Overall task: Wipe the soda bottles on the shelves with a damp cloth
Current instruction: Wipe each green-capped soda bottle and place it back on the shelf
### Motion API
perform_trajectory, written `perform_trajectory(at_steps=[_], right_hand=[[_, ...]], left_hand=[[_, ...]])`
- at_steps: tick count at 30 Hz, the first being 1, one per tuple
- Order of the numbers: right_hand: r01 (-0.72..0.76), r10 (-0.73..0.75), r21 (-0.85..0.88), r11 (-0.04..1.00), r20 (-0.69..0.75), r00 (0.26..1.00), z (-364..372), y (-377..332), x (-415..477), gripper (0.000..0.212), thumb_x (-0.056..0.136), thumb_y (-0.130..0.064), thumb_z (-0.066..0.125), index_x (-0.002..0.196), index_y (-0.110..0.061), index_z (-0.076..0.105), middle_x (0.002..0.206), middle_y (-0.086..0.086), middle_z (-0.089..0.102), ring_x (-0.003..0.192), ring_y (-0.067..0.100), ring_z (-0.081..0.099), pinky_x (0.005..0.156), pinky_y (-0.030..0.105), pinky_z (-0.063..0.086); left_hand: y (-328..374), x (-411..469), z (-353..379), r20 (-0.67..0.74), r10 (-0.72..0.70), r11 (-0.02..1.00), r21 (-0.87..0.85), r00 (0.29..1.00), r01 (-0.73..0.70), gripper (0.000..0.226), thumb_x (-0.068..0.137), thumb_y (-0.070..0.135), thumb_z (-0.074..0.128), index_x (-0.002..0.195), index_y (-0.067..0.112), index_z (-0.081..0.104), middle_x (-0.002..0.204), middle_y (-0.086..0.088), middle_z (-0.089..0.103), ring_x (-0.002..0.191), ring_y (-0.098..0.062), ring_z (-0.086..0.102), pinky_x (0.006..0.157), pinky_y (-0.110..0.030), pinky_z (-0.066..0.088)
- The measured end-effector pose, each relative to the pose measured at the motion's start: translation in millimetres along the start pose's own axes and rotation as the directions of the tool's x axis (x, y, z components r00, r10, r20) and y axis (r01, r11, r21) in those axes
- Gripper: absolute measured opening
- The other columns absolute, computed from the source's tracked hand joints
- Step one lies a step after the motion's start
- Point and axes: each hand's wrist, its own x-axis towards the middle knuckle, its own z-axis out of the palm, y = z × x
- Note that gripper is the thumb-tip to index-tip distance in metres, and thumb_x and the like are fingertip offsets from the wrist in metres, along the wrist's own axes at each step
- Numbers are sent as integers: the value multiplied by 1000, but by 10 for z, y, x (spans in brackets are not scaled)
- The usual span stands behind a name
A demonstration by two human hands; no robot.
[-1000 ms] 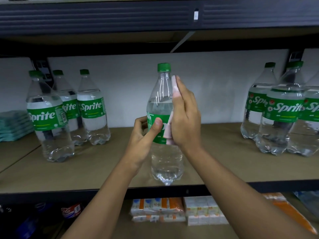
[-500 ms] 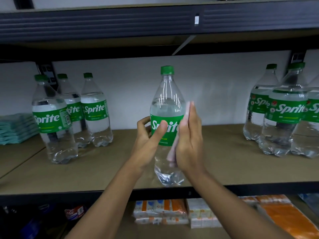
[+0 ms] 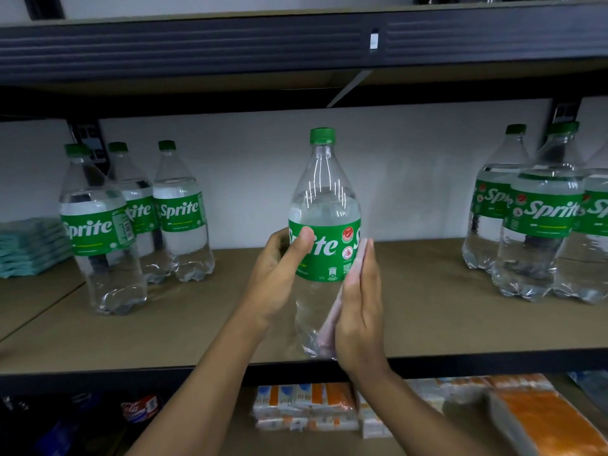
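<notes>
Pressing cloth (image 3: 332, 320) against held bottle (image 3: 324, 205)

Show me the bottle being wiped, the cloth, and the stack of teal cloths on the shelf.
bottle being wiped (image 3: 324, 205), head view, clear shoulder above label.
cloth (image 3: 357, 268), head view, pink edge under right hand's fingers.
stack of teal cloths (image 3: 31, 246), head view, front edge.

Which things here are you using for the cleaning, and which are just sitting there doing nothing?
For the job:
- held Sprite bottle
- pale cloth pressed on its side
- left hand, right hand
- left bottles and right bottles waiting on the shelf

Just lying about:
- teal stack
- orange-and-white packs below
</notes>
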Motion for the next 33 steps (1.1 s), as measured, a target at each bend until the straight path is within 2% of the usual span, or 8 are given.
perform_trajectory(at_steps=[4,8,12,18,21,25,29,33], right_hand=[[-32,31,26,999,20,999,-20,-57,37,47,110,-31,30,152,-48,20,153,-37,29,146,-5,31,120,23,31],[-24,24,27,999,-4,1000,44,-357,578,44,110,-42,33,153,-50,32,145,-24,44,124,6,58,99,40,55],[39,-39,-44,998,10,999,54,-548,889,41,111,-32,37,152,-33,46,148,-18,47,135,-7,45,113,21,37],[94,-96,-132,987,-15,995,58,-121,251,50,112,-35,28,161,-32,19,163,-5,29,153,11,28,123,40,30],[19,-17,-105,994,25,1000,15,87,-62,52,111,-38,26,161,-33,15,165,-12,24,155,9,21,124,39,25],[-10,13,-63,998,40,999,-17,-82,102,50,111,-32,29,159,-36,17,160,-9,32,150,8,30,123,37,31],[25,-24,-55,998,28,999,31,-449,688,45,113,-31,31,158,-33,33,155,-10,40,141,-4,39,117,23,35],[36,-36,-28,999,12,999,69,-512,758,44,113,-26,34,156,-27,39,154,-9,43,140,-3,41,114,17,37]], left_hand=[[-27,18,32,-52,-70,996,-57,996,67,76,65,77,67,124,31,53,128,2,67,120,-14,65,112,-49,46],[6,-10,91,-42,-63,993,-107,997,59,82,71,74,60,131,19,54,126,-8,68,120,-21,66,111,-51,47],[24,-35,105,-28,-51,995,-85,998,49,90,72,78,56,135,15,53,128,-9,69,122,-23,65,111,-52,46],[52,-103,130,-23,15,996,93,1000,-13,88,63,87,71,124,28,48,117,13,65,98,12,65,76,-9,50],[47,-91,119,-57,57,989,140,997,-48,75,60,73,73,117,30,52,115,14,66,99,11,65,77,-10,52],[12,-107,65,-54,45,992,119,998,-38,81,65,82,74,127,34,54,118,13,70,109,-2,68,85,-15,54],[44,-96,74,-38,4,1000,27,999,-3,61,76,64,76,123,38,47,114,10,68,91,8,69,84,-23,53],[72,-91,59,-31,15,997,72,999,-13,65,75,77,67,124,41,44,111,13,68,92,10,68,83,-20,51]])
